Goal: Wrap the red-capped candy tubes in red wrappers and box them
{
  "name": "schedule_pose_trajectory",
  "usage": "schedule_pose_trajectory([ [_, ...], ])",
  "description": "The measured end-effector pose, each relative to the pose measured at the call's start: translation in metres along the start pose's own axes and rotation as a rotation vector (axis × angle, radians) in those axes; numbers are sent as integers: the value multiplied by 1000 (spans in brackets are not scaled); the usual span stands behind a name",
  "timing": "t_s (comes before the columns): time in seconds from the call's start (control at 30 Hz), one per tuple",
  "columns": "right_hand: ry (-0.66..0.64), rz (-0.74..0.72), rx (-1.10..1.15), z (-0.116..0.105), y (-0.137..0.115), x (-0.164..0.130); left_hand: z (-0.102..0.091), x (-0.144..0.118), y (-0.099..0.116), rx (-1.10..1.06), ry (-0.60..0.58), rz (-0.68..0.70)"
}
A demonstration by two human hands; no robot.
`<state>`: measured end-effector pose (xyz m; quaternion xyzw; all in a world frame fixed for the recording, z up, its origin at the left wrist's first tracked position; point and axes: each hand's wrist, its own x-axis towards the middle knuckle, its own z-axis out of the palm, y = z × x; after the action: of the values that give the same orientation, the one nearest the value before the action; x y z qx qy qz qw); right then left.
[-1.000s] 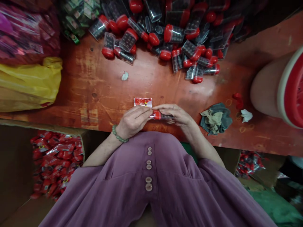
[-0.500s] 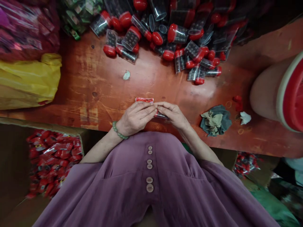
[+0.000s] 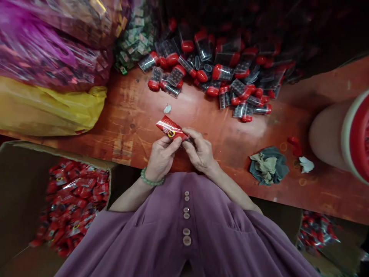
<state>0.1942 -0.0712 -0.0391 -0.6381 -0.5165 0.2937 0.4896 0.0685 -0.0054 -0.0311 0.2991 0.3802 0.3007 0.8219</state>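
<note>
Left hand: bead bracelet at the wrist; fingers pressed together, pinching the near end of a red packet

Right hand: fingers curled and closed on the same end of the red packet, touching the left hand's fingertips; whatever lies inside the wrap at that end is hidden by the hands

Red packet: small printed sleeve, tilted, its free end pointing up and to the person's left, held just above the near part of the surface in front of the purple garment

Capped tubes: loose heap of clear tubes with red caps and dark contents, at the far side of the surface, well apart from the hands

Cardboard box: below the surface edge on the person's left, holding many red packets of the same look

Yellow bag and pink bag: far left; green packets beside them

Rag: crumpled, near right; a pale tub with a red rim beyond it

Step in hand, as judged: closing or seating the packet's end around its contents. Next move, as judged: calls for a firm pinch on the open end, then one hand letting go so the other can carry the packet clear toward the box on the left
</note>
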Motion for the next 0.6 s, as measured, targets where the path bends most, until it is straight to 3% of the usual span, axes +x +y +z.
schedule_pose_trajectory([
  [0.2,-154,129,92,-7,0,0,-5,11,9,-23,91,24],
  [0.43,36,-10,-40,-5,1,0,-1,21,13,-17,-1,42],
  [0.6,-16,111,77,-4,0,2,-1,25,18,11,-28,73],
])
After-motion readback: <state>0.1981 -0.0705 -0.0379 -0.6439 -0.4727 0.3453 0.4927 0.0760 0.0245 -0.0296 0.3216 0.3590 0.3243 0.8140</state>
